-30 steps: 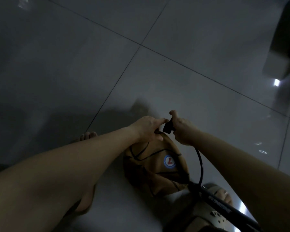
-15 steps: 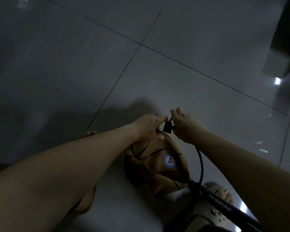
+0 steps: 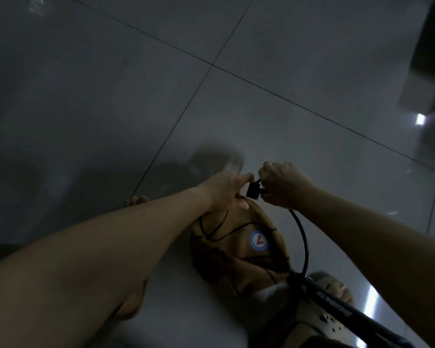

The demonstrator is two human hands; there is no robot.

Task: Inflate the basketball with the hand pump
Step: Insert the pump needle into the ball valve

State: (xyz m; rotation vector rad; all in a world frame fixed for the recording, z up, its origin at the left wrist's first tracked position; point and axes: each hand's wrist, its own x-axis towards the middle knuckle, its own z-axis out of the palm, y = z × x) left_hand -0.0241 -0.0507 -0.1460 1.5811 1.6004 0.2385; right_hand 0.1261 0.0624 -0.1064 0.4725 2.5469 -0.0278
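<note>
Your left hand (image 3: 224, 190) pinches the black hose tip (image 3: 253, 191) with finger and thumb. Just under it the flat, soft ball (image 3: 236, 249) lies on the floor (image 3: 86, 96). Your right hand (image 3: 283, 188) has its fingers curled round the other side of the hose tip. The hose (image 3: 302, 237) loops down to the pump (image 3: 337, 308) at the right.

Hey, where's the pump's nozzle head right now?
The nozzle head is at the centre of the head view, pinched between the left hand and the right hand, at the far edge of the limp basketball.
</note>
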